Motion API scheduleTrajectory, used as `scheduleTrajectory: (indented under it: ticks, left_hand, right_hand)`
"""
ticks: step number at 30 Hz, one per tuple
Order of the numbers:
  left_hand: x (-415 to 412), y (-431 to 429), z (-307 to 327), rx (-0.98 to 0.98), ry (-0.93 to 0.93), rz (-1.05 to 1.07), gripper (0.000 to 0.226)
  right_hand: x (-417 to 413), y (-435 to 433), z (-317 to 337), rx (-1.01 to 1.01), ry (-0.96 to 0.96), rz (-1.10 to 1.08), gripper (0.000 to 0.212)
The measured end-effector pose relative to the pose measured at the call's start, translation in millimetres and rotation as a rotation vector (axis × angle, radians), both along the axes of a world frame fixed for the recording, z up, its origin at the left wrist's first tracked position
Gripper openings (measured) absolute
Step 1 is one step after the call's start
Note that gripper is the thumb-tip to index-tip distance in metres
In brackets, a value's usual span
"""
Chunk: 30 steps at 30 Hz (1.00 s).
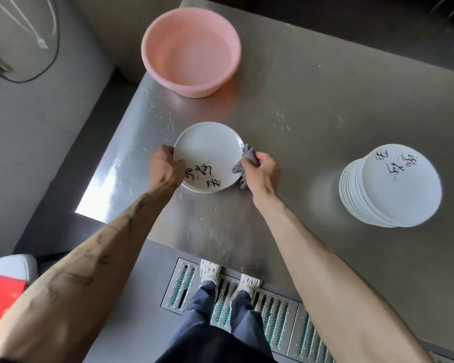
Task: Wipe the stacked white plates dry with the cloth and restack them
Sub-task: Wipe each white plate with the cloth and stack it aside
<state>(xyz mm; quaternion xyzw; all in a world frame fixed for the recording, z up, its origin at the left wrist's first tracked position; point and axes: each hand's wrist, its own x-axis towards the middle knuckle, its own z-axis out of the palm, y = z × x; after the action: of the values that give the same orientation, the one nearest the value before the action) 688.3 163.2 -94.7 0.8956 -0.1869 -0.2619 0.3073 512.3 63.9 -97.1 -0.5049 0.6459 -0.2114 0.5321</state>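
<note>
A white plate (207, 150) with black brush writing lies on top of a low stack in the middle of the steel table. My left hand (165, 166) grips its left rim. My right hand (260, 171) holds a grey cloth (244, 163) bunched against the plate's right rim. A taller stack of white plates (391, 187) with the same writing stands at the right of the table, apart from both hands.
A pink plastic basin (190, 51) sits at the back of the steel table (312, 106). Water drops dot the tabletop around the plates. The table's left edge drops off close to my left hand. A floor drain grate (273, 315) runs under my feet.
</note>
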Motion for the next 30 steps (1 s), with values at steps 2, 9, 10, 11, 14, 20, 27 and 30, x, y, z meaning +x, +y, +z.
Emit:
scheduleTrajectory:
  ticks: [2, 9, 10, 11, 14, 20, 27, 30]
  left_hand:
    - [-2.8, -1.9, 2.3, -0.041, 0.010, 0.002, 0.035]
    - [-55.5, -4.1, 12.2, -0.220, 0.145, 0.021, 0.025]
    - [-70.2, -6.6, 9.6, -0.233, 0.155, 0.001, 0.025]
    - [-85.9, -9.4, 6.3, -0.245, 0.161, -0.020, 0.026]
    - [-131.5, -17.1, -7.6, -0.234, 0.179, -0.093, 0.027]
    - [-173.9, -9.8, -46.0, -0.180, 0.190, -0.252, 0.036]
    - [-170.1, 20.3, -77.0, -0.178, -0.147, -0.683, 0.083]
    - [-166.2, 34.3, -88.3, -0.179, -0.210, -0.846, 0.135]
  right_hand:
    - [-3.2, -0.5, -0.1, 0.021, -0.024, -0.016, 0.011]
    - [-69.6, -0.4, 21.5, 0.007, -0.121, -0.098, 0.006]
    - [-86.0, 0.2, 26.2, -0.059, -0.065, -0.098, 0.008]
    - [-101.3, 1.7, 30.8, -0.140, 0.007, -0.088, 0.009]
    - [-131.1, 8.4, 33.3, -0.363, 0.201, -0.002, 0.017]
    - [-155.7, 29.2, -8.7, -0.348, 0.487, 0.248, 0.025]
    - [-168.8, 52.5, -32.4, -0.396, 0.447, 0.319, 0.032]
    - [-163.8, 46.3, -35.8, -0.405, 0.456, 0.258, 0.030]
